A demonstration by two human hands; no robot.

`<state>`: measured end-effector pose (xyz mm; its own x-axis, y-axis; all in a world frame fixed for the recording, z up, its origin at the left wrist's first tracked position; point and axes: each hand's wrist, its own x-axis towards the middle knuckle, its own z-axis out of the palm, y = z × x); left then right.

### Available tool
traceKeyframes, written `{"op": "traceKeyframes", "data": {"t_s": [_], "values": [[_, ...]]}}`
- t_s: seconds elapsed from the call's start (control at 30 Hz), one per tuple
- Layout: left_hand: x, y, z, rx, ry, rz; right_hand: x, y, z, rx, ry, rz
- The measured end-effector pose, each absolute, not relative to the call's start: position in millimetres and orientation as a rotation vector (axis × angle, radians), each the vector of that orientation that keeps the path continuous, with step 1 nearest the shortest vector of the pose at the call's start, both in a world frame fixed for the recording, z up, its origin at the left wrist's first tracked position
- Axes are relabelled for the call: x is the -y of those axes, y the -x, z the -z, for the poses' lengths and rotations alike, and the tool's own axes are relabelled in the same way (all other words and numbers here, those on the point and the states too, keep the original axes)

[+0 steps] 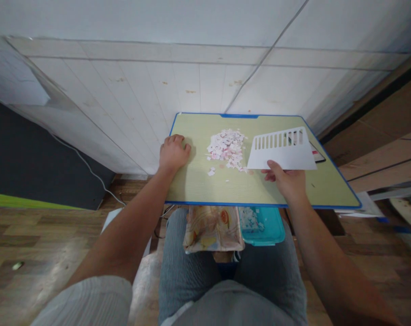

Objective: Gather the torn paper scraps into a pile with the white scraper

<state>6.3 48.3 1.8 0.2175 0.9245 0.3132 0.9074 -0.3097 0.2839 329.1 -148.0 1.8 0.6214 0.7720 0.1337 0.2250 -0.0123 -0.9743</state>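
Person is sitting at a small table (198, 190) with blue edging, both forearms reaching over it. Right hand (289, 181) is pinching a white slotted card (282, 158) at its near edge, thumb lying on top, fingers going underneath. Card is hovering tilted over the right half of the table, its row of slots running along the far side. A dark-edged flat object (319, 157) is sticking out past the card's right edge; card is hiding most of it, so can't tell what it is. Pile of small paper pieces (227, 147) is lying mid-table, just left of the card, a few strays (211, 171) sitting nearer the person. Left hand (174, 153) is resting palm down at the table's left edge, fingers loosely spread and bent, thumb standing apart; can't see under the palm. On the lap, a teal container (279, 228) is holding more paper bits, and a patterned cloth item (212, 233) is lying just beside it, on its left.
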Motion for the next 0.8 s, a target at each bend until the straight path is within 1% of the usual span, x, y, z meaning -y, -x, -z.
{"op": "traceKeyframes", "data": {"t_s": [0.23, 0.3, 0.43, 0.8], "values": [[-47.8, -6.6, -2.3, -1.82, -2.415, -0.657, 170.0, -317.6, 2.2, 0.917, 1.572, -0.597], [-47.7, -6.7, -1.9, -1.824, -2.412, -0.662, 172.4, -314.7, 1.5, 0.909, 1.557, -0.575], [-47.9, -6.5, -1.6, -1.816, -2.423, -0.666, 162.8, -317.2, -0.3, 0.804, 1.492, -0.468], [-48.3, -6.4, -2.6, -1.842, -2.451, -0.607, 147.7, -321.6, 6.5, 0.879, 1.509, -0.467]]}}
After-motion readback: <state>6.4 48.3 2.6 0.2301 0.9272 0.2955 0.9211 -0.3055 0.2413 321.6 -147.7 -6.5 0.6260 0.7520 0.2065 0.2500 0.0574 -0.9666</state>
